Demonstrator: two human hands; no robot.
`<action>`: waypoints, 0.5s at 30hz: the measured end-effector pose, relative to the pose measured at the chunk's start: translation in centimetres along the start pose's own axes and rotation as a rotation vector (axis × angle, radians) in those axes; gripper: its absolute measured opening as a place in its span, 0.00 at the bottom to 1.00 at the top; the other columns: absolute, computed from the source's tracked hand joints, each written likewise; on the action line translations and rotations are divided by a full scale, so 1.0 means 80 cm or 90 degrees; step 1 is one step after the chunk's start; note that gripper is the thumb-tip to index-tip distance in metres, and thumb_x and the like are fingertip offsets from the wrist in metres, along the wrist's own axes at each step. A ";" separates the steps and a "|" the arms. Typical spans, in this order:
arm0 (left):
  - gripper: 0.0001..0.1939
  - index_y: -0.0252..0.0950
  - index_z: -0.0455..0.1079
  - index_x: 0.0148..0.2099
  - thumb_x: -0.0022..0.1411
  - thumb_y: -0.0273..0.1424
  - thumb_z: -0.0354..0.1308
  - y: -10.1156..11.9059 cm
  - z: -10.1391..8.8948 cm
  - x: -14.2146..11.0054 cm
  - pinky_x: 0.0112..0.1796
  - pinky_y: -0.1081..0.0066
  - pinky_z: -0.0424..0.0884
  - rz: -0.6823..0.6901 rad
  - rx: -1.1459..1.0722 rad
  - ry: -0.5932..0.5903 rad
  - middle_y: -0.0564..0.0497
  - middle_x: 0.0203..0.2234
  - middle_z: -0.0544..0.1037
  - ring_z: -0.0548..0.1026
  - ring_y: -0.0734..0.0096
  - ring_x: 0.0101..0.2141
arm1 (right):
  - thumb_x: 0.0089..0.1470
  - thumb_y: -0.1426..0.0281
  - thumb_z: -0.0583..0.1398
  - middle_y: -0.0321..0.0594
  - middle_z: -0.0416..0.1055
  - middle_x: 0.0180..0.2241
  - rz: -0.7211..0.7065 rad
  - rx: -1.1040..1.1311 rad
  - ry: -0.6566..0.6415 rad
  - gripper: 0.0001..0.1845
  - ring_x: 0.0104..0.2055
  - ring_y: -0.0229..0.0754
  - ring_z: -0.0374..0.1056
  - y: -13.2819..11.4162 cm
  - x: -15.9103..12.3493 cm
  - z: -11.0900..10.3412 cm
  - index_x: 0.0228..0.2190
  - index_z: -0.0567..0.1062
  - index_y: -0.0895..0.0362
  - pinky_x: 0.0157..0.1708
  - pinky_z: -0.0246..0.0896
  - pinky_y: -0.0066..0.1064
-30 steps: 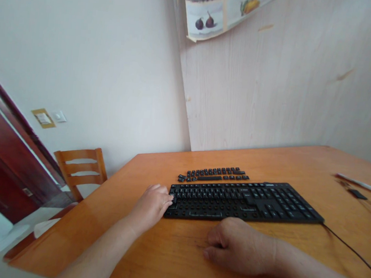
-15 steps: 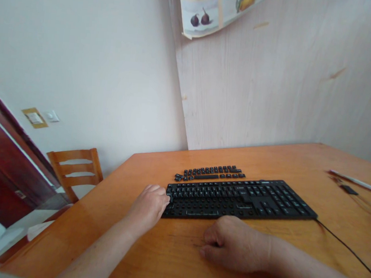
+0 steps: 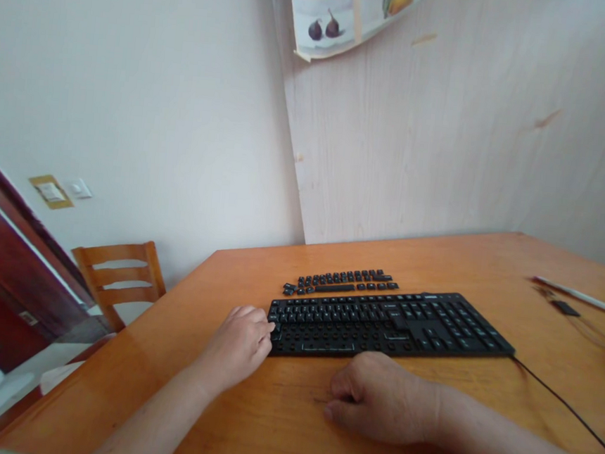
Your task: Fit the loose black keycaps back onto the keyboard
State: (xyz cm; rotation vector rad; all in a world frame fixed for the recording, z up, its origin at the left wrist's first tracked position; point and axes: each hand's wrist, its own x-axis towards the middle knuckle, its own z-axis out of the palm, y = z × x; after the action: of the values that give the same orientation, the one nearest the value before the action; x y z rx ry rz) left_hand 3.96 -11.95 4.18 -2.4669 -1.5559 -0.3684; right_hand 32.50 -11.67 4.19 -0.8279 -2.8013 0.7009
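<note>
A black keyboard (image 3: 335, 332) lies on the table, its lower letter rows bare of keycaps while the upper rows and number pad still carry theirs. My left hand (image 3: 242, 342) is at the keyboard's left end, fingers curled together with their tips on the keys there; whatever they pinch is hidden or too small to name. Just in front of the keyboard's near edge my right hand (image 3: 380, 396) rests on the table in a loose fist, with nothing seen in it. Behind the keyboard, loose black keycaps (image 3: 345, 279) lie in rows, with a long space bar (image 3: 334, 288) among them.
The wooden table (image 3: 254, 420) meets a panelled wall at the back. A cable (image 3: 563, 398) runs from the keyboard to the right. A pen-like stick (image 3: 587, 298) and a small black piece with a thin cord (image 3: 565, 308) lie at the right. A wooden chair (image 3: 118, 278) stands left.
The view has shifted slightly, so everything sits a little further left. My left hand has stayed at the keyboard's left end, dipping slightly; my right fist rests as before.
</note>
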 end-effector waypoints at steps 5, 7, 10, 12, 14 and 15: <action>0.13 0.39 0.77 0.39 0.62 0.26 0.51 -0.005 -0.009 0.002 0.41 0.62 0.63 -0.049 -0.010 0.050 0.48 0.31 0.77 0.70 0.62 0.37 | 0.55 0.64 0.55 0.32 0.64 0.17 0.009 0.006 0.006 0.17 0.19 0.32 0.48 0.001 -0.001 0.003 0.21 0.76 0.58 0.21 0.42 0.27; 0.13 0.39 0.77 0.39 0.63 0.26 0.50 -0.007 -0.010 0.001 0.42 0.62 0.63 -0.068 -0.016 0.078 0.48 0.33 0.77 0.70 0.62 0.38 | 0.56 0.64 0.55 0.33 0.64 0.17 0.010 0.013 0.005 0.17 0.19 0.32 0.49 0.000 -0.001 0.003 0.22 0.77 0.57 0.22 0.42 0.27; 0.14 0.41 0.77 0.40 0.63 0.25 0.49 -0.010 -0.006 -0.003 0.44 0.61 0.63 -0.065 -0.035 0.094 0.48 0.35 0.77 0.69 0.61 0.41 | 0.55 0.63 0.55 0.33 0.64 0.17 0.020 0.010 0.000 0.17 0.19 0.32 0.49 -0.001 0.000 0.001 0.21 0.77 0.58 0.21 0.42 0.27; 0.14 0.42 0.77 0.41 0.63 0.25 0.50 -0.012 -0.001 -0.007 0.44 0.61 0.63 -0.055 -0.046 0.088 0.48 0.36 0.76 0.69 0.61 0.41 | 0.55 0.63 0.56 0.32 0.63 0.17 0.020 0.004 0.002 0.17 0.19 0.32 0.48 -0.003 0.000 0.000 0.20 0.76 0.58 0.21 0.41 0.27; 0.14 0.43 0.77 0.41 0.63 0.25 0.51 -0.013 0.003 -0.009 0.44 0.61 0.63 -0.049 -0.047 0.079 0.48 0.36 0.76 0.68 0.61 0.41 | 0.55 0.64 0.56 0.32 0.61 0.16 0.019 0.001 0.005 0.17 0.19 0.31 0.47 -0.003 0.000 0.000 0.20 0.75 0.58 0.21 0.40 0.27; 0.14 0.43 0.77 0.40 0.63 0.25 0.51 -0.013 0.004 -0.010 0.44 0.61 0.62 -0.050 -0.044 0.077 0.49 0.36 0.76 0.68 0.61 0.41 | 0.55 0.64 0.56 0.31 0.60 0.16 0.019 0.002 0.005 0.17 0.19 0.31 0.47 -0.003 0.000 0.000 0.19 0.74 0.58 0.21 0.40 0.27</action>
State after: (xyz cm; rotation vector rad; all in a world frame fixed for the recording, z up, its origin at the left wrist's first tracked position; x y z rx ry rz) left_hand 2.74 -12.12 3.69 -2.3888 -1.6183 -0.5828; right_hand 32.36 -11.84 4.31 -0.8719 -2.7854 0.7035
